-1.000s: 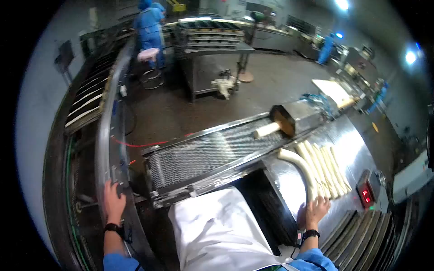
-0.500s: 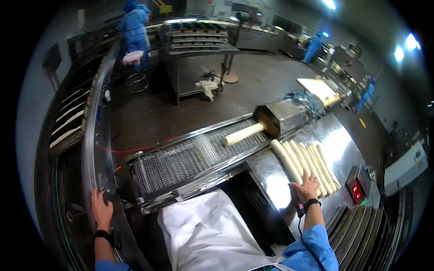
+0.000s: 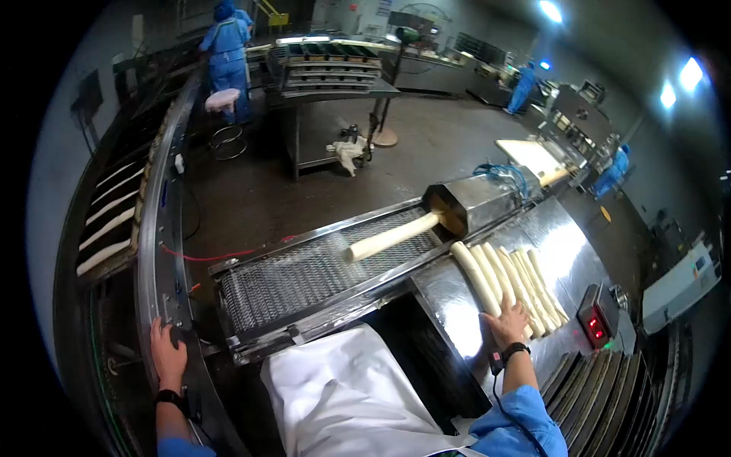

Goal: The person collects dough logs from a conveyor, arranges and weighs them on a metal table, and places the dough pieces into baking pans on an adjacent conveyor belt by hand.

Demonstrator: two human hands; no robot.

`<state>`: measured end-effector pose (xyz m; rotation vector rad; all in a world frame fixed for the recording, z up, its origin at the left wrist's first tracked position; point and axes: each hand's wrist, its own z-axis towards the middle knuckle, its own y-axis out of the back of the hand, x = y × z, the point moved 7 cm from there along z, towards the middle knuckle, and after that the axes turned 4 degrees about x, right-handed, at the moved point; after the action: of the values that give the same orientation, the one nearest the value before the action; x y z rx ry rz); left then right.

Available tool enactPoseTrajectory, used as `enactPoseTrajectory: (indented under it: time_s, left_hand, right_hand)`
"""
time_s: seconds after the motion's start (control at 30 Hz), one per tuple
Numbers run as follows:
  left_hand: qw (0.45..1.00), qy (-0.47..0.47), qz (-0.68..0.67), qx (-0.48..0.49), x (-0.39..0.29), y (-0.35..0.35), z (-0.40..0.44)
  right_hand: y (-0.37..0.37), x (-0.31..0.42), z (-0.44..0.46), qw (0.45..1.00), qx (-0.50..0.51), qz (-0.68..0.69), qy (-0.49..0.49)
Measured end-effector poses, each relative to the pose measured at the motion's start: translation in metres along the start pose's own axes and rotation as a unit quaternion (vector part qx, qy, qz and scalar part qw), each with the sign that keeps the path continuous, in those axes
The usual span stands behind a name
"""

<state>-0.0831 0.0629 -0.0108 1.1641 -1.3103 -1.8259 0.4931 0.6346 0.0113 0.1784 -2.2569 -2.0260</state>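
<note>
Several pale dough strips [image 3: 504, 278] lie side by side on the steel table [image 3: 449, 305]. My right hand [image 3: 509, 323] rests with spread fingers on the near ends of the leftmost strips. On the mesh conveyor [image 3: 297, 278] a long dough roll [image 3: 392, 236] sticks out of the metal housing [image 3: 480, 202]. My left hand [image 3: 167, 352] lies on the metal rail [image 3: 152, 251] at the left, its fingers apart around a small dark object that I cannot make out.
Left of the rail, trays [image 3: 114, 206] hold dough strips. A scale display [image 3: 596, 324] stands right of the table, above a stack of trays [image 3: 601, 388]. Ahead are a tray-laden cart [image 3: 327, 99], a stool [image 3: 222, 100] and people in blue [image 3: 227, 57].
The dough roll reaches farther left out of the housing along the conveyor. The bent leftmost strip on the table now lies straight beside the others. My right hand has shifted onto the strips' near ends.
</note>
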Motion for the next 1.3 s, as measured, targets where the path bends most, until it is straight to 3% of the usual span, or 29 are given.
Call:
enactPoseTrajectory:
  time_s: [0.67,0.77,0.83,0.97,1.1,1.17,1.3]
  left_hand:
    - [0.999,0.037,0.014,0.025,0.001,0.002,-0.001]
    - [0.998,0.041,0.015,0.037,-0.002,0.003,0.000]
    - [0.998,0.051,0.020,0.035,-0.003,0.006,0.000]
    - [0.999,0.032,0.022,0.027,-0.005,0.007,-0.002]
    - [0.999,0.012,0.024,-0.021,-0.006,0.000,0.005]
    - [0.993,0.057,0.012,-0.106,-0.007,-0.021,0.014]
    - [0.975,-0.042,-0.215,-0.037,-0.112,-0.048,0.037]
  right_hand:
    - [-0.002,0.002,-0.003,1.000,-0.015,0.010,-0.018]
    - [-0.004,-0.004,-0.003,1.000,-0.006,0.010,-0.011]
    - [-0.002,-0.007,-0.009,0.997,0.012,0.041,0.065]
    - [-0.018,-0.038,-0.016,0.997,0.046,0.014,0.063]
    - [-0.030,-0.050,-0.019,0.997,-0.034,0.032,0.063]
    - [-0.029,-0.045,-0.016,0.998,-0.028,0.031,0.050]
    - [-0.028,-0.041,-0.013,0.999,-0.022,0.019,0.033]
